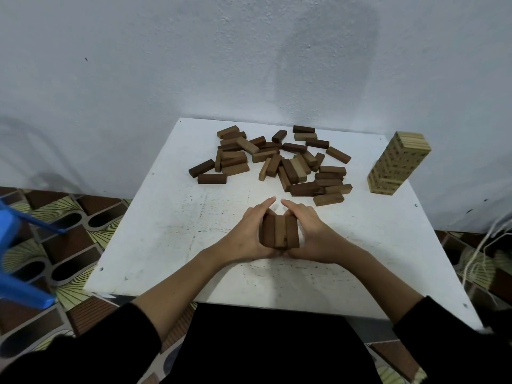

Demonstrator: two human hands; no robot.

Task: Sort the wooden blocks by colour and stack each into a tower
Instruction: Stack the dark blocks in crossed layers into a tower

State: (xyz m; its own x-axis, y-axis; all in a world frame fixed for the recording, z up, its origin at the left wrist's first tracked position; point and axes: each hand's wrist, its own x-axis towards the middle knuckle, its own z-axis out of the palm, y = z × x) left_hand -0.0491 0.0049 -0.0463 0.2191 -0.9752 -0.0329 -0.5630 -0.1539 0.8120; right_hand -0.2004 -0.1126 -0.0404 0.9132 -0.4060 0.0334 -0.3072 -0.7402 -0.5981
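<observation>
Item: three brown blocks (pixel 280 231), side by side near the surface's (pixel 155 245) front middle. I am pressing my left hand (pixel 249 234) and right hand (pixel 310 231) against their outer faces, fingers curved round, likely squaring a tower base. Loose pile (pixel 277 162) lying behind, apart. Pale tower (pixel 399 163) standing near the right edge. Bare room lying leftward.
</observation>
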